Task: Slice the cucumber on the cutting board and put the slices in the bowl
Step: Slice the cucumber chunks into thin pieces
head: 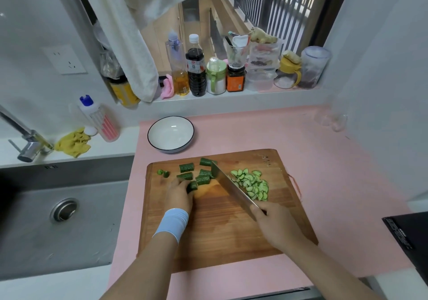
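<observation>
On the cutting board [220,225], the left hand [179,195] is pinching a cucumber chunk [192,186] while the right hand [275,223] is gripping the cleaver [231,186]. Being wet, firm and probably slippery, the chunk is best held by its skin sides.

Right hand [275,221] grips knife [234,187] beside slices [253,185] (left hand [179,194] holds a chunk [192,186]).

Dark green cucumber chunks [185,168] lay scattered across the far left of the wooden cutting board [220,230], pale half-moon slices [253,185] were heaped to their right, and the white, dark-rimmed bowl [162,135] stood upright just beyond the board's far left edge.
</observation>
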Motion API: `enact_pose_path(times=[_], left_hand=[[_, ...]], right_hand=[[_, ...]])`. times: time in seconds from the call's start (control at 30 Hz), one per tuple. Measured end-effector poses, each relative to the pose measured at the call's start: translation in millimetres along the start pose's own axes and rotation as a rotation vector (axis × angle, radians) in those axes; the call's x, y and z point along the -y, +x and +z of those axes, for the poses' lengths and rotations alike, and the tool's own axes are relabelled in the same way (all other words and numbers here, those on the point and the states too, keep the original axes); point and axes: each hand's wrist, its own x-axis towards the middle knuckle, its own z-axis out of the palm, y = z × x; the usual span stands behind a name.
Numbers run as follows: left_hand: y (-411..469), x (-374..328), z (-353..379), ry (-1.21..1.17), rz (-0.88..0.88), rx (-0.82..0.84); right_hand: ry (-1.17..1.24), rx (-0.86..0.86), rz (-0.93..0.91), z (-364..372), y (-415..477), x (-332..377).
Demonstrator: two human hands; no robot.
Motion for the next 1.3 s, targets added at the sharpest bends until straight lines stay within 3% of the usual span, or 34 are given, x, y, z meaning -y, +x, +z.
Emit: enact_pose_path(times=[0.37, 0.47, 0.67, 1.3], left_hand=[[-16.7, 11.3, -2.6, 0.004, 0.106, 0.034], [-23.8, 10.2, 0.2, -0.082, 0.069, 0.02], [-65.6, 9.0, 15.9, -0.229, 0.223, -0.009], [-82.8, 1.6, 48.6, -0.162, 0.423, -0.244]], right_hand=[[-0.013, 0.034, -0.044, 21.5, -3.1, 12.2], [-0.035, 0.038, -0.049, 21.1, -2.6, 10.2], [-0.091, 0.045, -0.086, 19.1, 0.2, 1.1], [-0.421, 0.072, -0.272, 29.5, -18.6, -2.0]])
